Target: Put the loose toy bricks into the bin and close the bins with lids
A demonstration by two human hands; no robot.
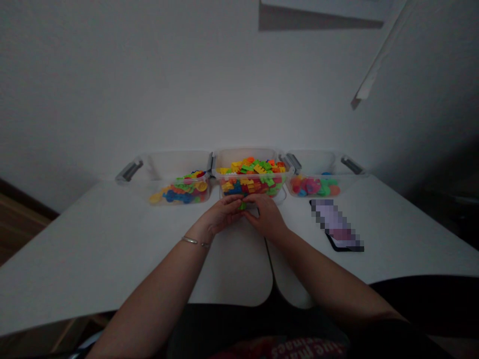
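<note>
My left hand (225, 213) and my right hand (265, 213) meet over the table, just in front of the middle bin. Between their fingertips is a small green building block (243, 205), pinched from both sides and partly hidden by the fingers. The middle clear plastic bin (251, 151) is heaped with colorful building blocks (254, 172) in yellow, green, orange, red and blue. A metal bangle (189, 240) circles my left wrist.
A left clear bin (175, 155) holds colorful pieces, and a right clear bin (314, 155) holds rounded ones. A phone (339, 227) lies on the white table (157, 259) at right. Behind the bins rises a wall. A dark cable (270, 262) runs toward me.
</note>
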